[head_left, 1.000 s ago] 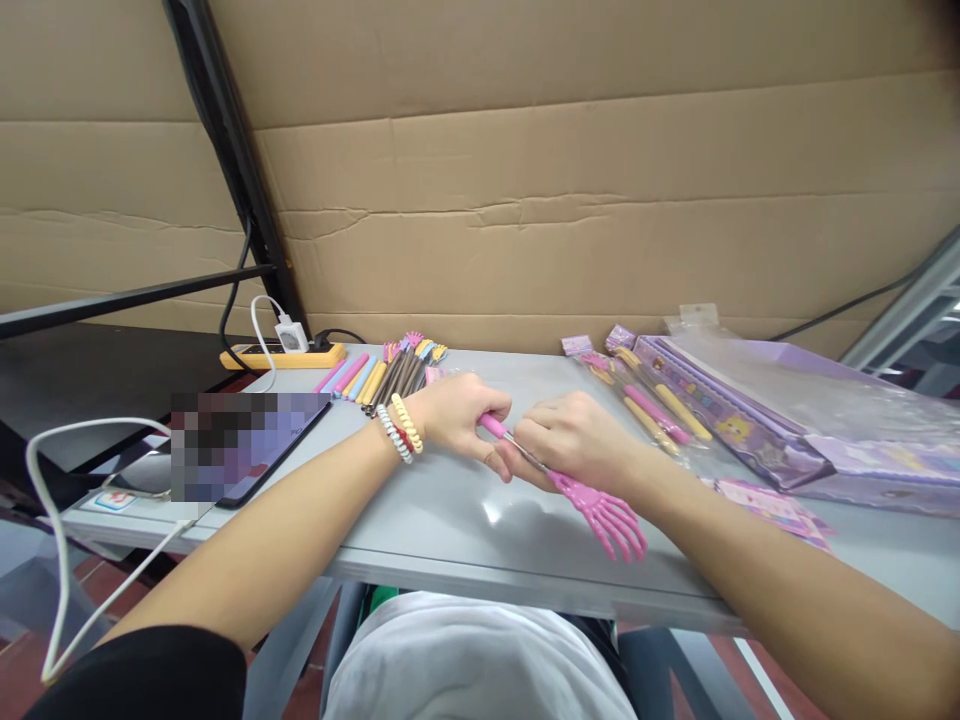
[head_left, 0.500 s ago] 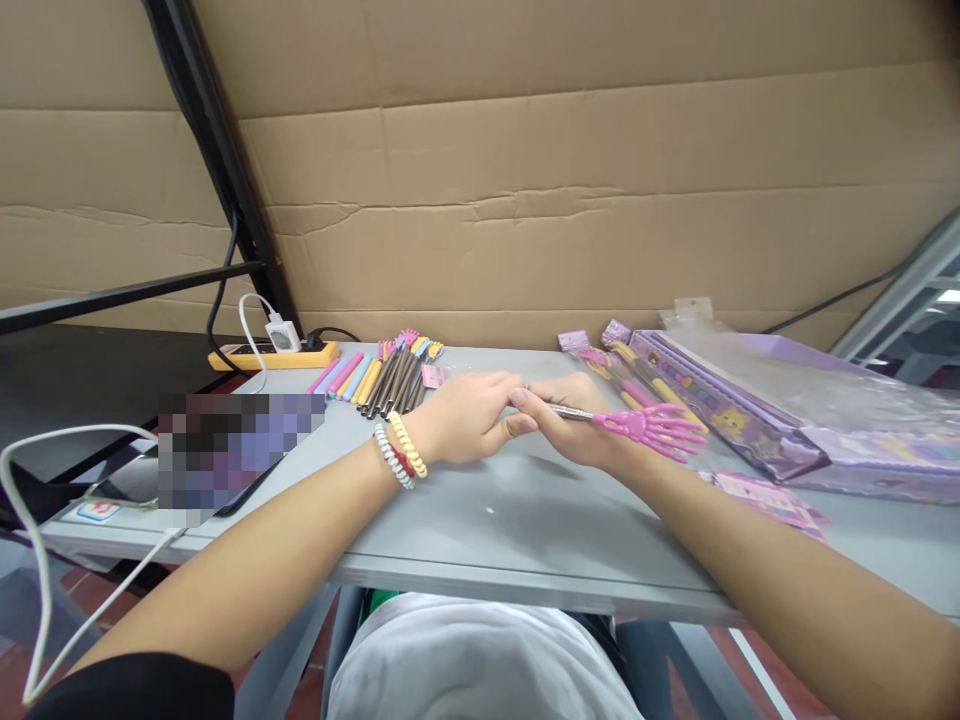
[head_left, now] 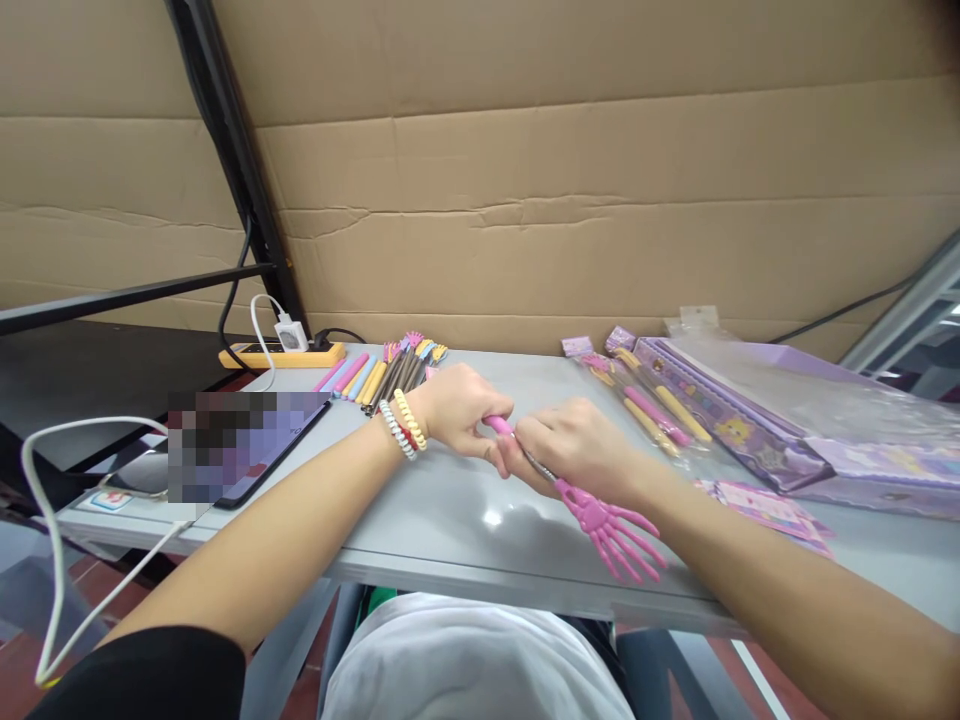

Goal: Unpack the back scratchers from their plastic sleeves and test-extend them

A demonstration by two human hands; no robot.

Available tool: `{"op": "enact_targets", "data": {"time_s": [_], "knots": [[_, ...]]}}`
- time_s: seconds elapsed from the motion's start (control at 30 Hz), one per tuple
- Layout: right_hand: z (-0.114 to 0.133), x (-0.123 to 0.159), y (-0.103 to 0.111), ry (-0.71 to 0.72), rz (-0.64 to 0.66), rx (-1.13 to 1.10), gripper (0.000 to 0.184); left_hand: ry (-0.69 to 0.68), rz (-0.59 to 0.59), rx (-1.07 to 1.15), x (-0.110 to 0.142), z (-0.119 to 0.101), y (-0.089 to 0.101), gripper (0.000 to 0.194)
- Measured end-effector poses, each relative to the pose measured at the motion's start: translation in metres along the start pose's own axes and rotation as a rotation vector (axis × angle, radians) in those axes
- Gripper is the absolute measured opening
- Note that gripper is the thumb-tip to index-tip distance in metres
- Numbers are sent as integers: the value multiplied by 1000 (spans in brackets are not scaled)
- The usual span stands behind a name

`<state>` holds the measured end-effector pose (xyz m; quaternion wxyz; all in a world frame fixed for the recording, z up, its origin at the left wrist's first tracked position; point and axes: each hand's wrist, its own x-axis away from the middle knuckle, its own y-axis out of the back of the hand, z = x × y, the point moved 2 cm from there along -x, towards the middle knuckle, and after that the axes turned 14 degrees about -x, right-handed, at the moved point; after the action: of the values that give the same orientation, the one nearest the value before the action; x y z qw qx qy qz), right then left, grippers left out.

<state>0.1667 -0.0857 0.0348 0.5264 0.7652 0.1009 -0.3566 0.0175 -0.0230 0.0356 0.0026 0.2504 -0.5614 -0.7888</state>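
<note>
While your left hand [head_left: 459, 408] grips the pink handle [head_left: 498, 425] and your right hand [head_left: 579, 448] is closed around the metal shaft [head_left: 541, 467], the backscratcher [head_left: 566, 492] lies across frame centre, its head [head_left: 591, 512] angled toward lower right. You appear to be working handle against shaft; the next move calls for firm, aligned grips.

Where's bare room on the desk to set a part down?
Tabletop free up front, between left forearm and pink hand-tipped stick; also back middle, between dark rods and bagged sticks. Crowded: right, purple box and pink cards; far left, tablet and power strip.
</note>
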Motion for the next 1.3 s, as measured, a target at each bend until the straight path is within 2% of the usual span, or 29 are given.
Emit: {"op": "enact_targets", "data": {"time_s": [0.23,0.4,0.5,0.63,0.77,0.9,1.03,1.13,1.3], "knots": [[4,1,8,223,-23,123,38,-3,59,16,-4,-2,-1,59],[3,1,9,234,-21,143,37,31,95,6,-3,-1,-1,61],[-4,3,6,146,-18,37,37,81,66,-26,0,-1,1,62],[-15,5,0,-20,-37,-240,40,167,-2,-53,5,-4,4,64],[-27,7,-3,-235,-69,-436,45,273,-15,-40,5,-8,5,64],[-36,9,-6,-407,-42,-566,52,334,-2,-38,3,-9,4,57],[-37,7,-6,-426,-33,-636,49,370,49,-8,4,-2,5,50],[-39,9,0,-405,-56,-622,45,372,82,43,12,10,7,46],[-52,18,21,-506,-180,-636,44,508,80,43,32,39,11,47]]}}
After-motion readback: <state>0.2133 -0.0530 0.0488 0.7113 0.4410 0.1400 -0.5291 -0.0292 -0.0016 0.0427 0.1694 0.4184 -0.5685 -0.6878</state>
